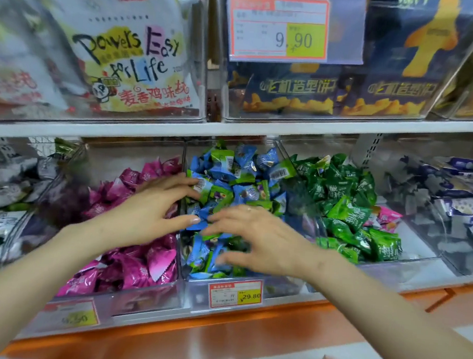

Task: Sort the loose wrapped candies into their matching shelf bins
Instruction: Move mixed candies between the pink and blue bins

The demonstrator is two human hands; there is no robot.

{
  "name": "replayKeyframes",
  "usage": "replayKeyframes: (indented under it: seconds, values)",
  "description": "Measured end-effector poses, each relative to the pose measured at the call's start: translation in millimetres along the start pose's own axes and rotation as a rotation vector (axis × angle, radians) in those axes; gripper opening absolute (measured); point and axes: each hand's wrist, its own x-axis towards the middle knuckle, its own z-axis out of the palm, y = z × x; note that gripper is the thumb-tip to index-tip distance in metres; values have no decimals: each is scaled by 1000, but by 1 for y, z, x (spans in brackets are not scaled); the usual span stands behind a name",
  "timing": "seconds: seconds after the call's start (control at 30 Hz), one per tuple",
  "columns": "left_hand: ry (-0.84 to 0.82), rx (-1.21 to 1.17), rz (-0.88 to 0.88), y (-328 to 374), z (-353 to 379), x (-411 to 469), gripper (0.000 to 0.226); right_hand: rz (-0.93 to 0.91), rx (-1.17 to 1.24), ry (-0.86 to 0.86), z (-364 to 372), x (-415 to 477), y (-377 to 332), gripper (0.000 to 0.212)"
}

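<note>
Clear shelf bins hold wrapped candies. The middle bin (189,285) is full of blue-and-green candies (238,179). Left of it lies a bin of magenta candies (141,268), right of it a bin of dark green candies (343,214) with one pink candy (387,218) among them. My left hand (152,209) reaches over the magenta bin's edge, fingers spread and touching the blue-and-green pile. My right hand (258,238) lies flat, fingers spread, on the same pile. Neither hand visibly holds a candy.
Further bins hold grey-white packs (3,187) at the left and purple-white packs (456,204) at the right. The upper shelf (234,127) carries snack bags behind clear fronts. A price tag (235,293) hangs on the middle bin. An orange ledge (245,332) runs below.
</note>
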Motion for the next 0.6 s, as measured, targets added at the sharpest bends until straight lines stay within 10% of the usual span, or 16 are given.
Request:
replayKeyframes:
  seconds: [0.6]
  values:
    - [75, -120, 0, -6, 17, -10, 62, 92, -175, -82, 3, -1, 43, 21]
